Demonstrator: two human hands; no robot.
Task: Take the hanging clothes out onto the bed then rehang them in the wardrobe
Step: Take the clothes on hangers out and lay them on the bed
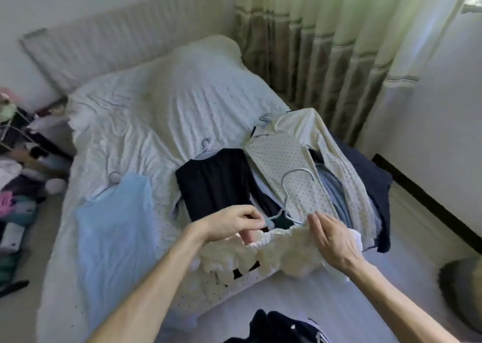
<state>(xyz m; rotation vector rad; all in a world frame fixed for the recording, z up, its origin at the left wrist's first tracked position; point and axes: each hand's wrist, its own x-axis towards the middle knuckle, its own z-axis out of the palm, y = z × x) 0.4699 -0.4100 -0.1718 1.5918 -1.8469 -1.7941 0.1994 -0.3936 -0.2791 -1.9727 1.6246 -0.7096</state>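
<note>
Pale blue top (pixel 114 227), black garment (pixel 216 183), cream dotted shirt (pixel 292 165), cream ruffled garment (pixel 281 254).

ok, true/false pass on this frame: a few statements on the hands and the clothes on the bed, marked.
1. The left hand has a pinch grip on the light blue hanger. True.
2. The right hand is a fist. False: its fingers lie straight on the cream ruffled garment.
3. The pale blue top lies right of the black garment. False: it lies to its left.
4. The dotted shirt lies right of the black garment on the bed. True.
</note>
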